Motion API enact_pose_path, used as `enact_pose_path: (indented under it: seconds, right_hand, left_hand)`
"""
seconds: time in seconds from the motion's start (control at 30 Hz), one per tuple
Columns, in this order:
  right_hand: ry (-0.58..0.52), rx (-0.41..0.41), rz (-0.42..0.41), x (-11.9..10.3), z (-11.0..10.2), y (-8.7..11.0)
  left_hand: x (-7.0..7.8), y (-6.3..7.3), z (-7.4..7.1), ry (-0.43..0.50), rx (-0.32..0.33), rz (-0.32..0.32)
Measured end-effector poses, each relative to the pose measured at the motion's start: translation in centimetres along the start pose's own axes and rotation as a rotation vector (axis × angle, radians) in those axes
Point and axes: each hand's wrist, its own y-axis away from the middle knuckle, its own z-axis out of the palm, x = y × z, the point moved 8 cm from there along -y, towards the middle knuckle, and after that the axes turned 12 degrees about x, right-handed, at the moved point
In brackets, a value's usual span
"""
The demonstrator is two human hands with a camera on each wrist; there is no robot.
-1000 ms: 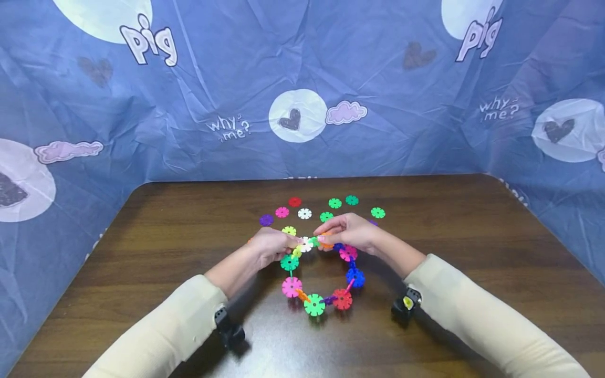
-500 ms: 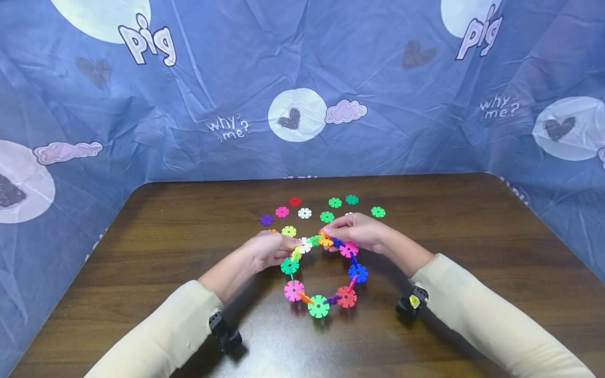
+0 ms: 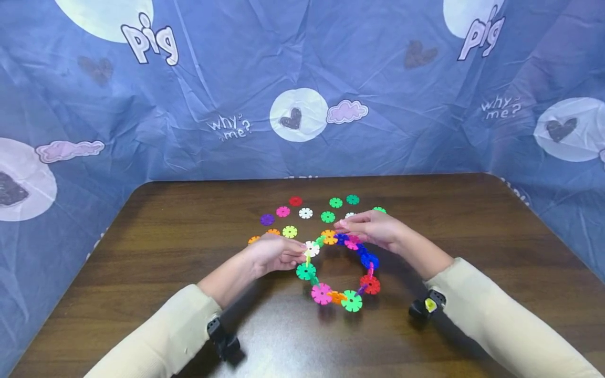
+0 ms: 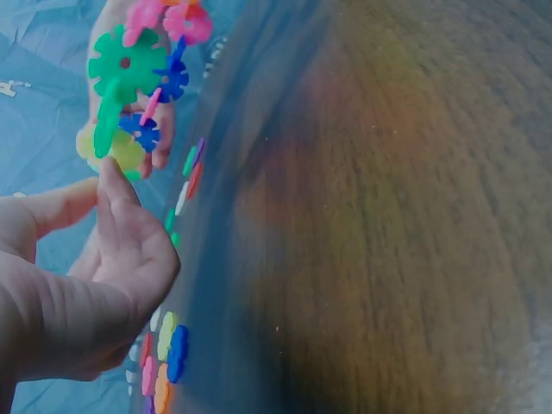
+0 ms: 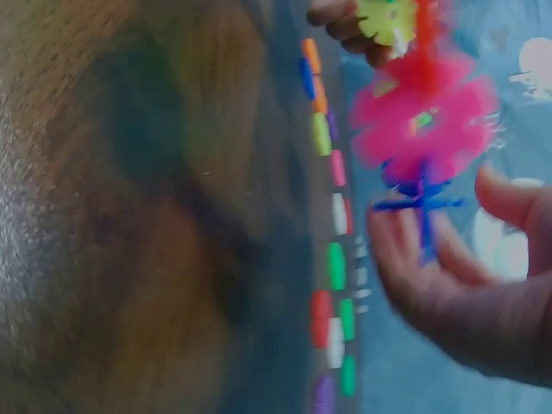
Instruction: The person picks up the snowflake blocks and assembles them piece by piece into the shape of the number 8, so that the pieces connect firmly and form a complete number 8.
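Note:
A ring of linked, notched plastic snowflake discs (image 3: 352, 301) in many colours hangs tilted over the table in the head view. My left hand (image 3: 271, 256) pinches it at the white disc (image 3: 311, 249), between thumb and fingers. At the ring's far right side is my right hand (image 3: 373, 229), fingers extended behind the pink disc (image 3: 352, 242) and beside the orange disc (image 3: 329, 237). The right wrist view shows the thumb (image 5: 504, 198) apart from the fingers, with blue discs (image 5: 423, 205) right at the fingertips. Green disc (image 4: 125, 65) and yellow disc (image 4: 121, 151) hang beyond the left fingertips.
Loose discs lie flat behind the hands on the brown wooden table (image 3: 165, 252), among them a red disc (image 3: 295, 201), a purple disc (image 3: 267, 219) and a yellow-green disc (image 3: 290, 231). A blue printed cloth (image 3: 236, 79) hangs behind and at both sides.
The ring has swung to the right and turned a little. My right hand has let go of the orange disc, its thumb and fingers parting as it moved right. The left hand keeps its pinch.

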Motion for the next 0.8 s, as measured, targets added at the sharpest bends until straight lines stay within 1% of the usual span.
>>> enact_pose_path:
  seconds: [0.07,0.13,0.17,0.2,0.23,0.3,0.37,0.47,0.53,0.6,0.63,0.7,0.73,0.8]
  right_hand:
    - [0.042,0.136,-0.058,-0.8,-1.3,0.6]
    - [0.085,0.294,-0.130,-1.9,-2.4,1.6]
    - [0.110,0.360,-0.154,-2.4,-2.8,2.2]
    - [0.133,0.405,-0.181,-2.8,-2.9,2.7]
    - [0.139,0.426,-0.206,-3.3,-2.9,3.3]
    - [0.132,0.435,-0.241,-3.7,-2.4,4.1]
    - [0.151,0.444,-0.262,-3.8,-1.9,4.8]
    - [0.201,0.514,-0.311,-3.7,-1.8,5.6]
    - [0.230,0.567,-0.360,-3.8,-1.8,6.0]
    - [0.228,0.587,-0.390,-3.8,-1.7,6.2]
    - [0.214,0.578,-0.390,-3.7,-1.5,6.2]
    - [0.181,0.525,-0.353,-3.3,-0.9,5.8]
    - [0.151,0.475,-0.313,-2.9,-0.5,5.5]
    - [0.089,0.366,-0.193,-1.9,0.4,4.8]
  left_hand:
    - [0.1,0.1,0.3,-0.006,-0.014,0.022]
    - [0.3,0.1,0.7,-0.001,-0.014,0.047]
    - [0.4,0.0,0.8,0.001,-0.010,0.065]
    - [0.5,-0.1,0.9,0.007,-0.002,0.083]
    - [0.6,-0.2,1.0,0.015,0.011,0.102]
    - [0.7,-0.4,1.1,0.031,0.052,0.135]
    - [0.6,-0.6,1.2,0.046,0.099,0.155]
    - [0.5,-0.7,1.3,0.082,0.173,0.157]
    - [0.5,-0.7,1.5,0.111,0.210,0.157]
    - [0.6,-0.6,1.6,0.144,0.240,0.154]
    - [0.7,-0.6,1.7,0.158,0.250,0.157]
    - [0.7,-0.4,2.0,0.190,0.260,0.150]
    - [0.7,-0.3,2.3,0.203,0.257,0.146]
    - [0.5,-0.1,3.0,0.217,0.238,0.130]
